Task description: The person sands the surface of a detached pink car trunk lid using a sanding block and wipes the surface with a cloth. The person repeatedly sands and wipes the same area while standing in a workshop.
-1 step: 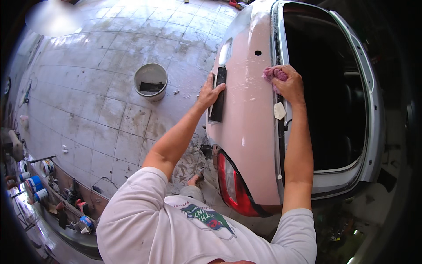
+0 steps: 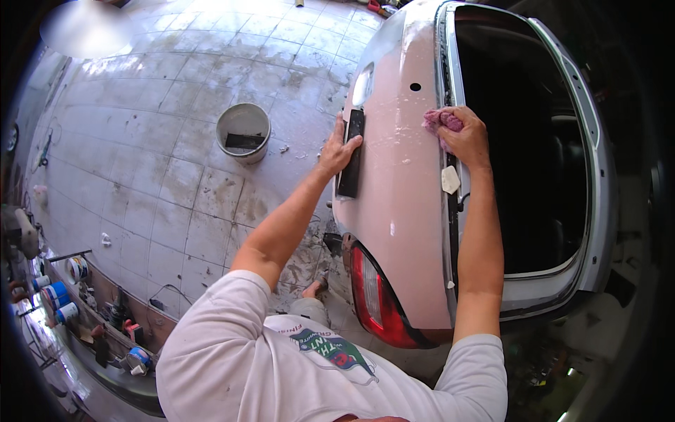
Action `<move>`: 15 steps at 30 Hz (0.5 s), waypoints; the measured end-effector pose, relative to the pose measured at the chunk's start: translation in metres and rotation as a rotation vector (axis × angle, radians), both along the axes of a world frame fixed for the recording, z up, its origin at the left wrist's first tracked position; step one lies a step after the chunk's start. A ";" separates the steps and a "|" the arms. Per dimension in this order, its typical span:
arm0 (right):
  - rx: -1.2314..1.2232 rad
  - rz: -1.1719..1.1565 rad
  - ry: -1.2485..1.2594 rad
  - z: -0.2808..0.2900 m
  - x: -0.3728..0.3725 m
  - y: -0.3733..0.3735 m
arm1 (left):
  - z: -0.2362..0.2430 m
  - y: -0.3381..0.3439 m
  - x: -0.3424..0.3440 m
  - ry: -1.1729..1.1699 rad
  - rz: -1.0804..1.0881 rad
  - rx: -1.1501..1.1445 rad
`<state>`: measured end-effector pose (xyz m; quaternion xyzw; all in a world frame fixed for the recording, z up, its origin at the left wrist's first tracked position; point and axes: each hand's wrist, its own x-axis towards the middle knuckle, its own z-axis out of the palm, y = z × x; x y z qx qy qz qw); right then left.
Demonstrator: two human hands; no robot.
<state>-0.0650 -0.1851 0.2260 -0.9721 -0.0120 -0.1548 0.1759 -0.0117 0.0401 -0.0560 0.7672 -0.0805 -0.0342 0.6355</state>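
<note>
Under right hand (image 2: pixel 465 135), half-hidden pink rag (image 2: pixel 437 119)

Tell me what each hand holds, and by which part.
The left hand presses a black sanding block by its upper end against the car panel. The right hand holds a bunched pink rag.

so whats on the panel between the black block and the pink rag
In the head view, only bare, wet pinkish car panel lies between the black sanding block and the pink rag.
</note>
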 end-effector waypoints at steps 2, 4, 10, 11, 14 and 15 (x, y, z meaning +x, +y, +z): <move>0.012 -0.036 0.044 0.005 -0.004 0.004 | 0.015 0.000 -0.024 0.042 -0.083 0.071; 0.014 -0.090 0.079 0.010 -0.004 0.004 | 0.040 -0.002 -0.081 -0.101 -0.096 0.074; 0.013 -0.075 0.046 0.004 -0.011 -0.006 | 0.062 0.002 -0.209 -0.032 -0.024 0.035; -0.003 -0.078 0.051 0.003 -0.010 -0.007 | 0.068 -0.012 -0.176 -0.131 0.024 0.032; -0.001 -0.044 0.034 0.007 0.002 0.009 | 0.061 -0.044 -0.030 -0.222 0.026 0.175; 0.009 -0.061 0.074 0.013 0.010 0.023 | 0.054 -0.047 0.022 -0.204 0.062 0.227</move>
